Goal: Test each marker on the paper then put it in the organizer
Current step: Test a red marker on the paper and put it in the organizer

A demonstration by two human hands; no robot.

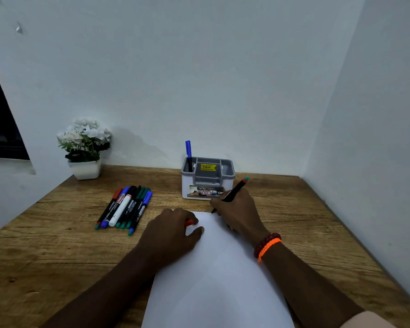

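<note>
- One wooden desk, brown with a plain grain, fills the lower half of the view and sits in a corner of white walls.
- One sheet of white paper lies on the desk, running from the near edge of the view to just short of the organizer; no marks can be made out on it.
- Two hands work at the far end of the sheet. The left hand rests on the sheet's far left corner, fingers curled together around a small red-orange cap, with the thumb tip on the paper.
- The right hand has its fingers pinched around a black marker; two wristbands, one dark red beads and one orange, circle that wrist.
- That marker is tilted, its red-and-teal end up and to the right, its tip at the far edge of the paper.
- One grey-and-white organizer stands behind the paper, with several compartments and a yellow price sticker inside.
- One blue-capped marker stands upright in its back left compartment.
- One white pot of white flowers stands at the back left.
- About eight or nine markers in a row lie side by side left of the paper, capped red, blue, black and green, one with a white barrel; the exact count is hard to tell.
</note>
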